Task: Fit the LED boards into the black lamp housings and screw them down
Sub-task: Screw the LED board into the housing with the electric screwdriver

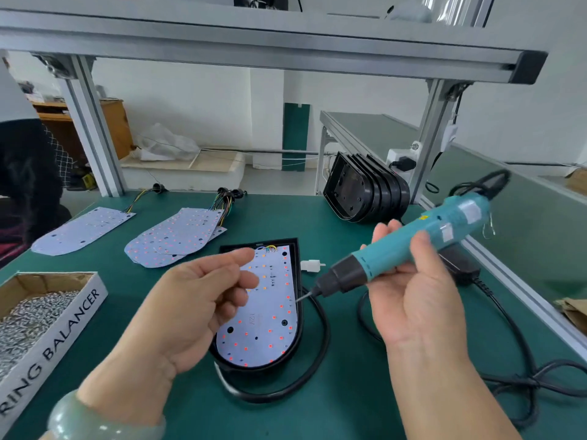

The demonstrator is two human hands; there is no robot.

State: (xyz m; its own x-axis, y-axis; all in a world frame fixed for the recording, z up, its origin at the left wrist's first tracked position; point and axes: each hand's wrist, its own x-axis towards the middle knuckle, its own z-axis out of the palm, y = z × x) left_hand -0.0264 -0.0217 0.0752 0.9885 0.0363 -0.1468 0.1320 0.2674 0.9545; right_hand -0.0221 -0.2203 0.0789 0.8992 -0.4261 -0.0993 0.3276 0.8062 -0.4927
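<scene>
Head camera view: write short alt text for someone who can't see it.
The right hand holds a teal electric screwdriver, tip near an LED board seated in a black housing; left hand hovers over it, fingers curled.

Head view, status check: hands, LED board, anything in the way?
Left hand hovers over LED board, fingers curled, contents unclear. Right hand grips screwdriver, bit at board's right edge. Board seated in black housing. Black cable curls beside housing.

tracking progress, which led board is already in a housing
The board at the screwdriver tip, set in the black housing; the others lie bare on the mat.
</scene>
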